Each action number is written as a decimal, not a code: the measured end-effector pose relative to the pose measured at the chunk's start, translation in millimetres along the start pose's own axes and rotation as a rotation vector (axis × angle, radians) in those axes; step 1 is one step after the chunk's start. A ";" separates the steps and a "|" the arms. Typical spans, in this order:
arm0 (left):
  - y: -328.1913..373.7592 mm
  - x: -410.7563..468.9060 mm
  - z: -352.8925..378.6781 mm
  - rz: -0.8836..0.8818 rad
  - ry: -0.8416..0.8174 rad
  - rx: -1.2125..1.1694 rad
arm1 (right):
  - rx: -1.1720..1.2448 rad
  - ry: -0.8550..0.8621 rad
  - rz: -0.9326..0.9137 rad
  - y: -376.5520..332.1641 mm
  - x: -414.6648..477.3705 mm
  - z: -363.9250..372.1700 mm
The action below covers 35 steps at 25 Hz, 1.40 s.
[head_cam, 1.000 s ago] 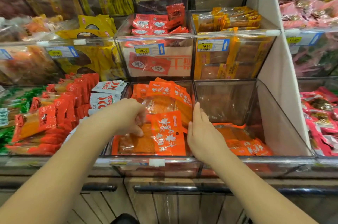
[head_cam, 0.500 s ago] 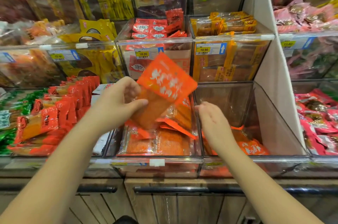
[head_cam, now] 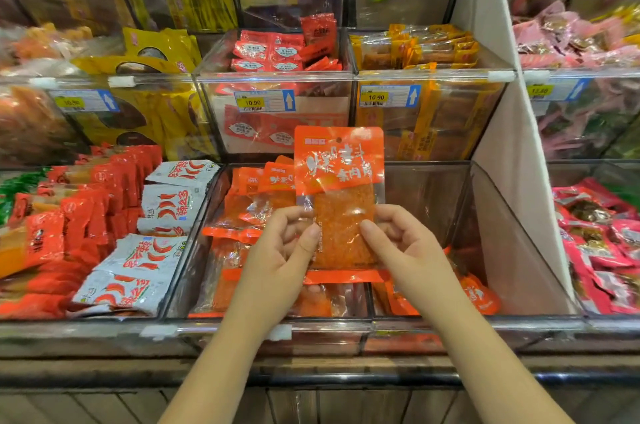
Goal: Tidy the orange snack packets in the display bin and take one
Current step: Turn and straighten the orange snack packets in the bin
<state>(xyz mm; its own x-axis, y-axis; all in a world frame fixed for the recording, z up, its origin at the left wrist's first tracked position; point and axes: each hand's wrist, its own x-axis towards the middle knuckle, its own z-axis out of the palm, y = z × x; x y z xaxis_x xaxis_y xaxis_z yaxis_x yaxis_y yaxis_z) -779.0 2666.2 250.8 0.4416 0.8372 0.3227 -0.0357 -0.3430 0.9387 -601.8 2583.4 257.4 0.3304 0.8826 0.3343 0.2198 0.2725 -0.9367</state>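
Head view: both hands hold one flat orange plastic snack packet (head_cam: pixel 338 195) upright above the clear acrylic display bin (head_cam: pixel 221 323). Left hand (head_cam: pixel 280 250) pinches its lower left edge, thumb in front, fingers curled behind. Right hand (head_cam: pixel 401 243) pinches the lower right edge likewise. More orange packets (head_cam: pixel 256 191) lie heaped in the bin below. White chilli-print packets (head_cam: pixel 166 209) fill the neighbouring bin on the left.

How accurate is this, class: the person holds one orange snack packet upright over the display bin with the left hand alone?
One error. The head view shows both hands holding the orange snack packet: left hand and right hand each pinch a lower side. It is upright over the display bin.
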 end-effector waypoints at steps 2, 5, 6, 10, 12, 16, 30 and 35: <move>-0.6 -0.9 -0.5 0.009 0.002 -0.039 | -0.011 -0.007 -0.010 0.5 -2.9 0.0; 1.4 -1.3 -0.6 -0.003 0.015 -0.109 | -0.011 -0.009 -0.025 0.5 -4.3 -0.1; 0.3 -1.5 -1.4 0.004 0.018 -0.103 | -0.008 -0.005 -0.028 0.5 -4.6 0.2; -0.8 -2.5 -1.6 0.025 0.004 -0.062 | 0.003 -0.021 0.006 0.2 -5.7 -0.6; -0.6 -2.7 -1.3 0.023 -0.010 -0.040 | -0.013 -0.024 0.012 0.2 -5.6 -1.6; -3.0 -2.0 -3.0 0.038 -0.017 0.011 | -0.012 0.000 -0.013 1.4 -5.6 -3.0; 2.3 -3.5 -2.8 0.035 -0.008 -0.058 | 0.006 -0.004 -0.032 -1.4 -7.8 -3.5; 5.7 -4.5 -3.9 0.036 0.041 -0.067 | 0.019 -0.054 -0.007 -1.5 -7.9 -3.2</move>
<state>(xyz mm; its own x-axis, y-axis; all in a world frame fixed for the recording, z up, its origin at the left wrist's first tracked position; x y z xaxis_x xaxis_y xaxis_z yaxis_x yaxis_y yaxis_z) -784.6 2662.1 255.1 0.4017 0.8423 0.3595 -0.1112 -0.3448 0.9321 -601.8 2574.8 256.5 0.2789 0.8998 0.3356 0.2048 0.2857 -0.9362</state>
